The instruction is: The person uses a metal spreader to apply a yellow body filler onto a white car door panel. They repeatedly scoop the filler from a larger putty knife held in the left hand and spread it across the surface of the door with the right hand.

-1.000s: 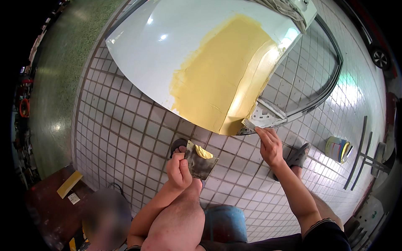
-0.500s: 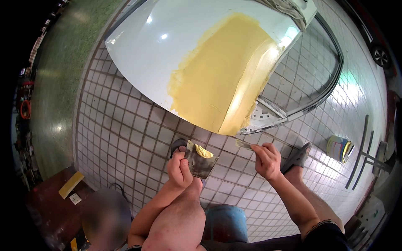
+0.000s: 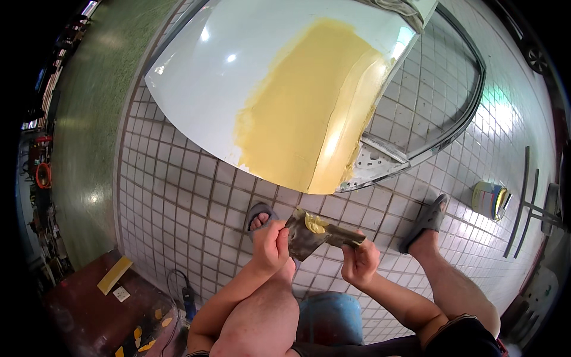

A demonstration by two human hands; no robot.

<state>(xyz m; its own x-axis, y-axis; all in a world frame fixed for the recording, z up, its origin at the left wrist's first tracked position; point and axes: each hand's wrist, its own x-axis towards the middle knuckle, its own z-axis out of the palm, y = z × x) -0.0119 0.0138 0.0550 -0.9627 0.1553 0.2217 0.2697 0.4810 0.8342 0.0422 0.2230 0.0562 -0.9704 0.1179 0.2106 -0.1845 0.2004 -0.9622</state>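
Note:
My left hand (image 3: pixel 271 247) is closed on the edge of a dark, smeared mixing plate (image 3: pixel 303 243). A lump of yellow putty (image 3: pixel 314 224) sits near the plate's far edge. In my right hand (image 3: pixel 361 263) I grip a flat putty scraper (image 3: pixel 347 237), its blade end against the plate's right side, close to the lump. Beyond my hands lies a white car door (image 3: pixel 196 89). A broad coat of yellow putty (image 3: pixel 297 107) covers its middle and right part, with a glossy ridge along the window side.
A can (image 3: pixel 491 199) stands on the tiles at right, beside a dark metal stand (image 3: pixel 522 205). Between my legs is a blue drum (image 3: pixel 329 315). A dark red board (image 3: pixel 71 303) with yellow scraps lies at lower left. Grey cloth (image 3: pixel 398 8) hangs over the door's far edge.
My right hand has come down and left, bringing the scraper from open air to the plate. My left hand and plate have shifted slightly right. A blurred round shape at lower left is gone.

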